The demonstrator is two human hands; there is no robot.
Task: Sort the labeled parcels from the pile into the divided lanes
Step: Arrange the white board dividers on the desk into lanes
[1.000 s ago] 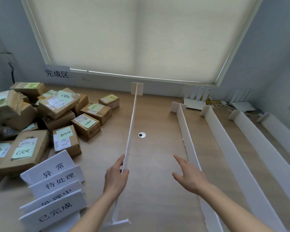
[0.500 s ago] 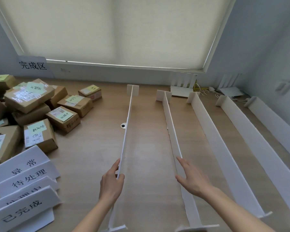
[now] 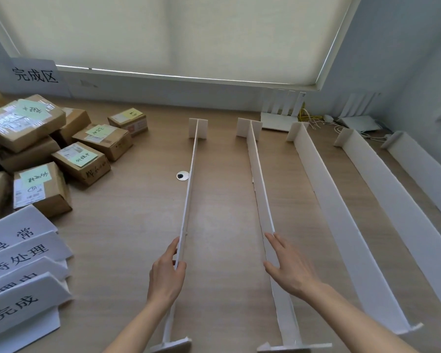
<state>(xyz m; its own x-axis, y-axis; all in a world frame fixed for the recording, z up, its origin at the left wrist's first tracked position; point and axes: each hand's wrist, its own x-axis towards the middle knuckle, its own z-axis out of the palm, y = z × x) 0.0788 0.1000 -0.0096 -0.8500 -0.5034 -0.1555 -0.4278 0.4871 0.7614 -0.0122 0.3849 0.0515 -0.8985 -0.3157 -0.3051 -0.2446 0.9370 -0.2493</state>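
Many parcels [image 3: 49, 154] lie well left of left hand [image 3: 166, 273].

We see soft, even daylight filtering through the drawn roller blind [image 3: 173, 34], with a bright strip glaring along its lower edge. Shadows on the wooden table [image 3: 138, 225] are faint, and the wide lens bends the window frame [image 3: 334, 44] and blurs the corners slightly.
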